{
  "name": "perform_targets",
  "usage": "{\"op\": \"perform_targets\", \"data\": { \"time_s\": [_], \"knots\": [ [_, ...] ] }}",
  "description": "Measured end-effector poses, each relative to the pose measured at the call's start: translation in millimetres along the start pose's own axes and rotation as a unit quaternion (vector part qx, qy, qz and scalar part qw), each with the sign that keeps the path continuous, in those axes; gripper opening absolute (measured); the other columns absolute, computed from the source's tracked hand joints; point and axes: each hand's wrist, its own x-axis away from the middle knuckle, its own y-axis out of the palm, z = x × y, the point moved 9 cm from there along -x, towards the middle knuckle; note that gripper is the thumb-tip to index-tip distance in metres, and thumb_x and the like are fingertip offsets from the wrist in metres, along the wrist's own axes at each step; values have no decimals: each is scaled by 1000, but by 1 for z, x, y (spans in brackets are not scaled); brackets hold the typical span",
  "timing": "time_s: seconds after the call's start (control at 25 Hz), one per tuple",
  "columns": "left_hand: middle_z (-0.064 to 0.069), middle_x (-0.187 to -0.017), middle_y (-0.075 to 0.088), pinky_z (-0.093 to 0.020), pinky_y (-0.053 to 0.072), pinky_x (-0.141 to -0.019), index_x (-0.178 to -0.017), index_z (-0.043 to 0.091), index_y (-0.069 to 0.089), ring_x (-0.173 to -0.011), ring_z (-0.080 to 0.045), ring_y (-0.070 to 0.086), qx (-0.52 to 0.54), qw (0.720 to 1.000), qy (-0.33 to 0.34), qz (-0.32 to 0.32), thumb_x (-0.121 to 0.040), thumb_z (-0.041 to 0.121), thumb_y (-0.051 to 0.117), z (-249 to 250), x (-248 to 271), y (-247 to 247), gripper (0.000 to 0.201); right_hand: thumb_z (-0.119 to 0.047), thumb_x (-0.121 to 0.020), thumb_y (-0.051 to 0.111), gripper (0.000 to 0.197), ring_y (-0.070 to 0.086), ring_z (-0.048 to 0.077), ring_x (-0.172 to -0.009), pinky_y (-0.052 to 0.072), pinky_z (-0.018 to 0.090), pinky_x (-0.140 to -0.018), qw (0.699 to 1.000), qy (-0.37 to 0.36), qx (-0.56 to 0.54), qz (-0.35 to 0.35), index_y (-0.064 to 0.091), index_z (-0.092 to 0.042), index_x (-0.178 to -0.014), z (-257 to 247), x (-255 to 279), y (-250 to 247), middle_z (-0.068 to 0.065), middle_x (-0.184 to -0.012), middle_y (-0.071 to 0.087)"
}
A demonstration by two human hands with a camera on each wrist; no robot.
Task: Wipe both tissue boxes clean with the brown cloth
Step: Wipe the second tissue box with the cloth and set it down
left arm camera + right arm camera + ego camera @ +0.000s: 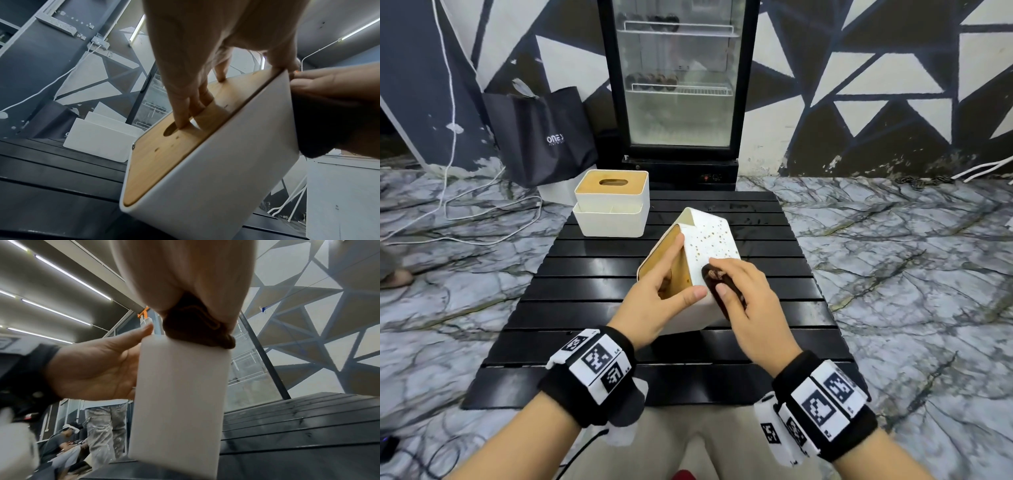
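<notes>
head view: black slatted table (592, 308) on marble floor (911, 257).

Even, fairly bright indoor light comes from long white ceiling tube lamps (63, 274), seen at upper left of the right wrist view. The glossy black slatted table (592, 301) shows soft glare. Wrist views bend strongly at the edges; the nearest skin is blurred.

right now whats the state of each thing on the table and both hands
near tissue box: tilted on the table, speckled with brown spots
far tissue box: upright, untouched
brown cloth: bunched, pressed on the near box
left hand: grips the near box
right hand: holds the cloth
</notes>
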Motion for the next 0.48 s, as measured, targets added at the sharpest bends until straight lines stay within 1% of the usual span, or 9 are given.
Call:
{"op": "perform_targets", "data": {
  "time_s": [0.04, 0.12, 0.16, 0.24, 0.32, 0.36, 0.44, 0.48],
  "knots": [
    [-6, -141, 47, -25, 40, -106, -130, 63, 22, -127, -18, 47, -3, 1000, 1, -1, -72, 51, 74, 1, 0, 1, 79, -24, -89, 43, 36, 40, 5, -114, 25, 6, -97, 1000, 11, 2, 5, 54, -22, -122, 5, -3, -3, -14, -119, 49],
    [-6, -142, 46, -30, 37, -109, -130, 62, 22, -130, -21, 44, -6, 1000, 1, -5, -73, 47, 72, 2, -1, 4, 77, -23, -88, 43, 36, 41, 7, -113, 26, 10, -96, 1000, 26, 6, 11, 54, -21, -122, 7, -10, -4, -14, -117, 48],
    [-5, -142, 46, -30, 37, -109, -132, 61, 21, -130, -20, 43, -8, 1000, 0, -8, -73, 46, 70, 2, -1, 4, 78, -22, -89, 43, 36, 40, 6, -113, 26, 12, -96, 1000, 27, 4, 10, 54, -21, -123, 4, -13, -2, -13, -117, 48],
    [-5, -142, 47, -30, 38, -109, -136, 58, 19, -129, -20, 44, -9, 1000, -3, -14, -74, 46, 69, 0, -3, 4, 81, -24, -89, 42, 36, 38, 4, -113, 27, 11, -98, 1000, 11, 1, 2, 53, -23, -123, -4, -10, 5, -13, -119, 49],
    [-7, -140, 48, -27, 39, -107, -138, 56, 19, -128, -21, 46, -3, 1000, -5, -21, -75, 46, 70, -1, -3, 2, 82, -28, -90, 41, 35, 38, 2, -114, 26, 10, -100, 1000, -15, 0, -9, 53, -25, -123, -8, -3, 9, -12, -121, 50],
    [-8, -140, 48, -24, 40, -105, -137, 57, 20, -126, -19, 49, 1, 1000, -7, -21, -74, 45, 69, -2, -2, 0, 81, -30, -90, 41, 36, 38, 1, -115, 26, 9, -100, 1000, -22, -1, -13, 53, -25, -123, -7, -1, 8, -13, -121, 50],
    [-7, -137, 50, -18, 41, -101, -132, 61, 21, -118, -14, 53, 9, 1000, -10, -16, -72, 44, 68, -2, -1, -1, 78, -29, -90, 41, 36, 38, 2, -116, 26, 10, -101, 1000, -10, -5, -17, 53, -24, -123, -1, -3, 2, -13, -121, 50],
    [-6, -135, 51, -17, 42, -99, -130, 63, 21, -115, -12, 53, 10, 1000, -12, -15, -73, 44, 69, -2, 0, -1, 76, -28, -89, 42, 36, 39, 4, -116, 27, 12, -101, 1000, 3, -5, -16, 53, -23, -123, 2, -7, 1, -12, -121, 50]
  ]
}}
